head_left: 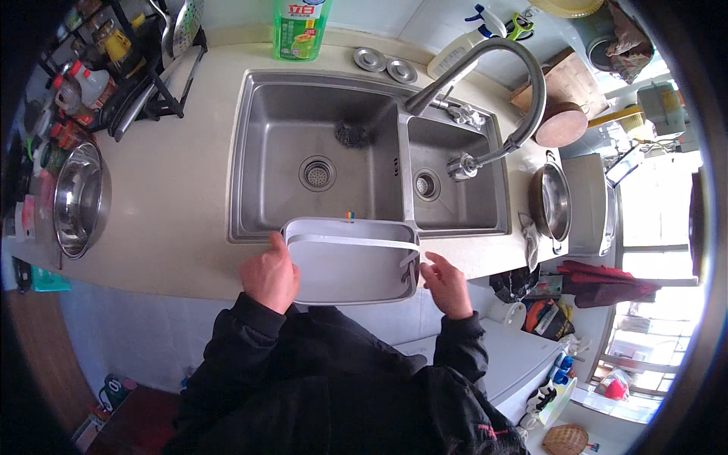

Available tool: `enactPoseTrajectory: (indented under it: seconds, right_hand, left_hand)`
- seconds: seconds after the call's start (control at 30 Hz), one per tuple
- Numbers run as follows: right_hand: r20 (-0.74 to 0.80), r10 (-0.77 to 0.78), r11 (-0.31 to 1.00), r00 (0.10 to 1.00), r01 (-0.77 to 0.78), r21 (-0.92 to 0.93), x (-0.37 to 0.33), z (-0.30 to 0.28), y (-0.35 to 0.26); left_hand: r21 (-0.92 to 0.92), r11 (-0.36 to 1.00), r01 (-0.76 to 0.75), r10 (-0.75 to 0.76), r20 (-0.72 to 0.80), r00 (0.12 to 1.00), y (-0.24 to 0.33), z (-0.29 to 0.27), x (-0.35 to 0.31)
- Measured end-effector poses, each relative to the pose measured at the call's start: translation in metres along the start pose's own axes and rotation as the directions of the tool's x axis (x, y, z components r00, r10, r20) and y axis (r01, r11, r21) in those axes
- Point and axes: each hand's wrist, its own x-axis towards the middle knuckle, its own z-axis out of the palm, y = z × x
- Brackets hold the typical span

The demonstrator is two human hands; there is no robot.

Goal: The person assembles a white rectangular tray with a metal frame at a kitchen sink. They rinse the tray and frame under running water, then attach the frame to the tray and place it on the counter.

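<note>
A light grey rectangular bin [349, 273] with rounded corners and a pale strap-like handle [353, 242] across its top is at the counter's front edge, before the sink. My left hand [271, 274] is closed on its left end, thumb up along the rim, the other fingers mostly hidden. Beside its right end is my right hand [449, 287], fingers partly bent and apart, fingertips close to the wall; whether they touch it is unclear. A small multicoloured tag [349, 216] sticks up at the far rim. The bin shows only its plain inside.
Beyond the bin lies a double steel sink [262, 152] with a dark scourer [351, 135] in its large basin. A curved faucet [523, 129] arches over the small basin. A steel bowl [78, 199] stands left, a pan [553, 199] right, and a green detergent bottle [300, 34] behind.
</note>
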Motion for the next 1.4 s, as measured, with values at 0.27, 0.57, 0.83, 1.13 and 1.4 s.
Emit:
enactPoseTrajectory:
  seconds: [0.27,0.57,0.83,1.13,1.4]
  right_hand:
    - [-0.241,-0.179,0.971,0.954,0.211,0.112,-0.013,0.007,0.008]
    - [-0.222,-0.242,0.958,0.944,0.269,0.1,-0.006,0.018,-0.003]
    - [-0.241,-0.218,0.976,0.946,0.219,-0.023,0.001,0.035,-0.001]
    - [-0.216,-0.219,0.976,0.951,0.216,-0.04,-0.001,0.037,-0.004]
    - [-0.182,-0.214,0.968,0.96,0.183,-0.17,0.003,0.036,-0.007]
  left_hand:
    - [-0.211,0.976,-0.057,0.039,-0.089,0.995,-0.019,-0.005,-0.004]
    - [-0.096,0.777,-0.622,0.549,-0.38,0.745,0.042,-0.035,0.007]
    - [-0.221,0.665,-0.713,0.736,0.037,0.676,0.147,0.02,0.049]
    - [-0.409,0.653,-0.638,0.667,-0.089,0.74,0.139,0.012,0.076]
    - [-0.36,0.688,-0.63,0.661,-0.046,0.749,0.132,0.014,0.083]
